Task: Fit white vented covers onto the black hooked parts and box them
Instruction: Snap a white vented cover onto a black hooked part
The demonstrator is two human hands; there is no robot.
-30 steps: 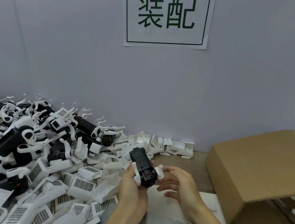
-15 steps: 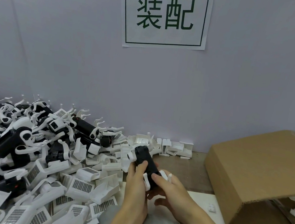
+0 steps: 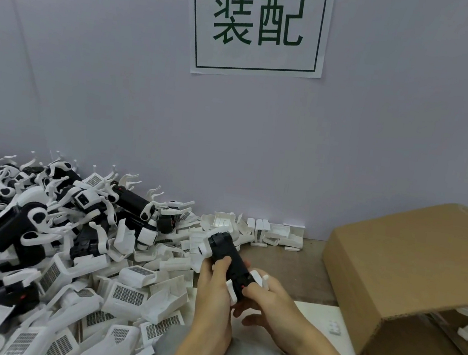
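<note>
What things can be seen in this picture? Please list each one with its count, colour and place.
black hooked part: one, black with white hooks, held in both hands, centre.
pile of parts: many, black and white, left.
vented covers: many, white, front of the pile.
small white pieces: several, along the wall.
cardboard box: one, brown, right.
sign: one, white with green characters, on the wall.
left hand: grips the part.
right hand: grips the part's near end.

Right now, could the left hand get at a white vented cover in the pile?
Probably yes: the covers lie uncovered just beside the left hand, but it grips the black part and would have to let go first.
</note>
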